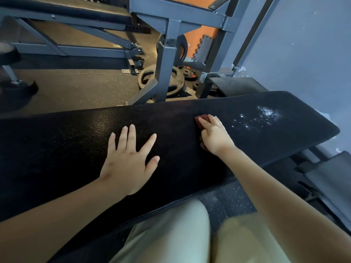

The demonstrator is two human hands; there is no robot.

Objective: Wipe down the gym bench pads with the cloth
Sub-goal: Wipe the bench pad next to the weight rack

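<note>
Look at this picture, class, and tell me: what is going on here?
A person is wiping a black bench pad. The right hand holds a dark red cloth against the pad, while the left hand rests flat on it with spread fingers. White specks lie on the pad just beyond the cloth, not yet wiped. Weight plates sit on the floor behind.

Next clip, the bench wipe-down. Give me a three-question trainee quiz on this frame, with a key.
1. True or false: the left hand rests flat on the bench pad.
2. Which hand has the cloth under it: A the left hand, B the right hand?
3. What on the pad awaits wiping, beyond the cloth?
Key: 1 true; 2 B; 3 the white specks.
</note>
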